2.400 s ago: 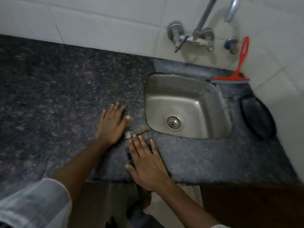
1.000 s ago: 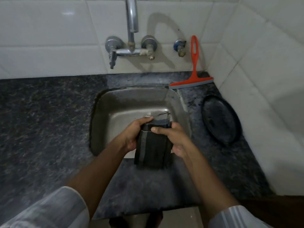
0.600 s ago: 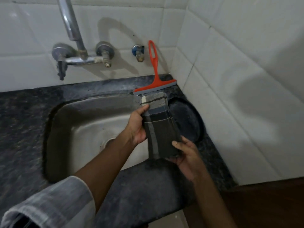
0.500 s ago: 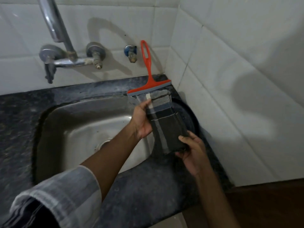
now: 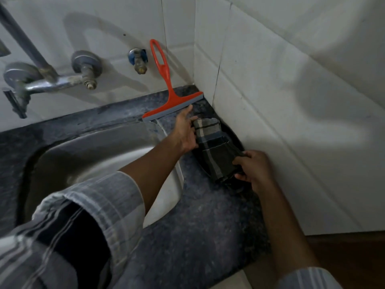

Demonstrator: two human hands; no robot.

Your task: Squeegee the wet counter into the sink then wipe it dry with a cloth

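A folded dark checked cloth [image 5: 214,147] lies over a black round plate [image 5: 236,138] in the right corner of the dark granite counter [image 5: 198,226]. My left hand [image 5: 186,132] grips the cloth's far left edge. My right hand [image 5: 253,167] pinches its near end beside the tiled wall. An orange squeegee [image 5: 166,94] leans against the back wall just beyond my left hand, its blade resting on the counter. The steel sink [image 5: 93,155] lies to the left, under my left forearm.
A wall-mounted tap [image 5: 48,80] and a small blue-collared valve [image 5: 138,61] sit above the sink. White tiled walls [image 5: 291,122] close the corner on the right. The counter's front edge [image 5: 229,274] runs below, with a brown cabinet beneath.
Both hands lifted the folded cloth off the counter left of the sink, carried it right over the sink, and lowered it onto the black plate in the corner.
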